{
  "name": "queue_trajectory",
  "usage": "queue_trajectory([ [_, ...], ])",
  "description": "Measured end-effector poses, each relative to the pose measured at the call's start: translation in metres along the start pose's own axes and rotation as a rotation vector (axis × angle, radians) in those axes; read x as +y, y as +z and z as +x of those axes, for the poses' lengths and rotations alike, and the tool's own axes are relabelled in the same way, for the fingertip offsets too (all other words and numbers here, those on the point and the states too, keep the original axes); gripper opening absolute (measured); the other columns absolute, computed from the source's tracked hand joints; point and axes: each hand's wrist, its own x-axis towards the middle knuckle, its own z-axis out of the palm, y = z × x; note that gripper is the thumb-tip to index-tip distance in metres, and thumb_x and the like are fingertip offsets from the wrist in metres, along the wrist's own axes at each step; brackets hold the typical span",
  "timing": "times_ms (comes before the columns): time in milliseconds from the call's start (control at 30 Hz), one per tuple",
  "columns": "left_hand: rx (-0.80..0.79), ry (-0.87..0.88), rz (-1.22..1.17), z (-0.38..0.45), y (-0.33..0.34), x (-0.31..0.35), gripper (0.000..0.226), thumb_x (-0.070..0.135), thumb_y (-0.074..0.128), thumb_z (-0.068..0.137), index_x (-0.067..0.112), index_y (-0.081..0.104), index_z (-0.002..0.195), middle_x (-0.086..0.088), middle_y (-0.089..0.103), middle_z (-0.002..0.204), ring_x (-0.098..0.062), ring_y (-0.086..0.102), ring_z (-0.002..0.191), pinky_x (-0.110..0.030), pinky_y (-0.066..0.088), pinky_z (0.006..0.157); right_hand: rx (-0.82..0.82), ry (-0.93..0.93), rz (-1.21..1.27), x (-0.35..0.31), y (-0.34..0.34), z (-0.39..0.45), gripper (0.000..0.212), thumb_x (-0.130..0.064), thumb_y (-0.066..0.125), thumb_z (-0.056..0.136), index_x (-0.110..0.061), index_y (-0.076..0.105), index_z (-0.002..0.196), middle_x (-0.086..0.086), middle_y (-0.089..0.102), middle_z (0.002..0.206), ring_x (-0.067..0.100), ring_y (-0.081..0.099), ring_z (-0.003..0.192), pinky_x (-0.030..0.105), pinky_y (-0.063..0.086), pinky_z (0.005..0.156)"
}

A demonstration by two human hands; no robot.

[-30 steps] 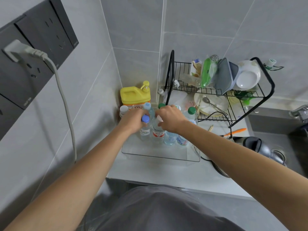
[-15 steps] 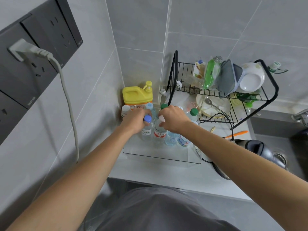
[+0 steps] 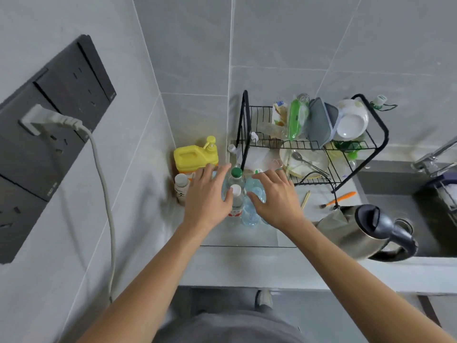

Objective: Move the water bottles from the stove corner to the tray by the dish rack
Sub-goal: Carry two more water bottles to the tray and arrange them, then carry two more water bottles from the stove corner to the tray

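Several clear water bottles stand upright in a clear tray [image 3: 247, 243] on the counter, left of the black dish rack [image 3: 309, 144]. A white-capped bottle [image 3: 236, 196] with a red label and a green-capped bottle [image 3: 236, 173] show between my hands; light blue bottles [image 3: 254, 194] stand beside them. My left hand [image 3: 206, 196] hovers over the left bottles with fingers spread, the thumb beside the white cap. My right hand [image 3: 274, 198] is over the right bottles, fingers apart. Neither hand grips a bottle.
A yellow pump jug [image 3: 195, 157] and a small white-capped bottle [image 3: 181, 185] stand in the wall corner. A steel kettle [image 3: 363, 231] sits at the right by the sink [image 3: 405, 219]. Chopsticks [image 3: 305, 200] and an orange utensil [image 3: 340, 199] lie under the rack. A plugged cord [image 3: 103, 194] hangs on the left wall.
Both hands have let go of the bottles, opened and lifted slightly above them. The view has tilted down, showing the kettle and counter edge.
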Motion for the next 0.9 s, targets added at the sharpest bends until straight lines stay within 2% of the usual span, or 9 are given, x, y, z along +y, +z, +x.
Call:
queue_trajectory([
  [200,0.017,0.248,-0.084,0.003,0.003,0.071,0.054,0.034,0.062,0.091,0.022,0.057,0.143,0.001,0.059,0.133,-0.027,0.054,0.125,-0.044,0.049,0.102,0.149,0.272,-0.015,0.031,-0.048,-0.072,0.047,-0.049,0.06,0.094,-0.022,0.06,0.132,-0.001,0.057,0.135,0.027,0.05,0.124,0.046,0.047,0.094],
  [300,-0.024,0.326,-0.065,-0.002,0.013,0.116,0.059,0.038,0.058,0.092,0.023,0.054,0.148,-0.002,0.057,0.14,-0.028,0.05,0.134,-0.046,0.046,0.11,0.185,0.38,-0.024,0.061,-0.078,-0.116,0.054,-0.051,0.057,0.095,-0.024,0.055,0.141,-0.001,0.052,0.144,0.027,0.044,0.134,0.047,0.043,0.105],
  [400,-0.091,0.429,-0.033,-0.019,0.024,0.175,0.064,0.042,0.057,0.092,0.025,0.048,0.153,-0.002,0.053,0.149,-0.028,0.044,0.141,-0.047,0.044,0.114,0.223,0.463,-0.042,0.097,-0.113,-0.167,0.055,-0.054,0.052,0.094,-0.025,0.054,0.141,-0.003,0.051,0.146,0.025,0.042,0.136,0.047,0.042,0.108],
  [500,-0.133,0.542,-0.06,-0.043,0.039,0.246,0.066,0.042,0.056,0.09,0.024,0.049,0.153,-0.002,0.053,0.15,-0.027,0.045,0.141,-0.045,0.044,0.114,0.289,0.548,-0.037,0.133,-0.146,-0.23,0.05,-0.054,0.049,0.097,-0.029,0.054,0.14,-0.006,0.053,0.145,0.022,0.044,0.137,0.046,0.043,0.107],
  [600,-0.166,0.644,-0.07,-0.078,0.064,0.332,0.068,0.044,0.058,0.088,0.024,0.05,0.152,-0.002,0.054,0.15,-0.026,0.046,0.14,-0.047,0.046,0.112,0.325,0.656,-0.072,0.175,-0.181,-0.307,0.056,-0.056,0.048,0.098,-0.027,0.051,0.145,-0.005,0.051,0.149,0.021,0.043,0.142,0.044,0.039,0.113],
  [700,-0.247,0.771,-0.082,-0.132,0.095,0.431,0.069,0.047,0.056,0.091,0.027,0.044,0.156,-0.002,0.048,0.158,-0.027,0.039,0.147,-0.049,0.043,0.115,0.349,0.816,-0.128,0.225,-0.219,-0.406,0.06,-0.058,0.045,0.097,-0.026,0.049,0.148,-0.004,0.049,0.153,0.021,0.041,0.144,0.046,0.036,0.118],
  [900,-0.382,0.966,-0.144,-0.233,0.14,0.579,0.069,0.046,0.061,0.09,0.03,0.045,0.155,0.0,0.047,0.158,-0.025,0.036,0.149,-0.05,0.044,0.112,0.435,1.092,-0.194,0.287,-0.28,-0.573,0.063,-0.057,0.045,0.093,-0.025,0.052,0.146,-0.004,0.051,0.149,0.019,0.04,0.143,0.042,0.033,0.118],
])
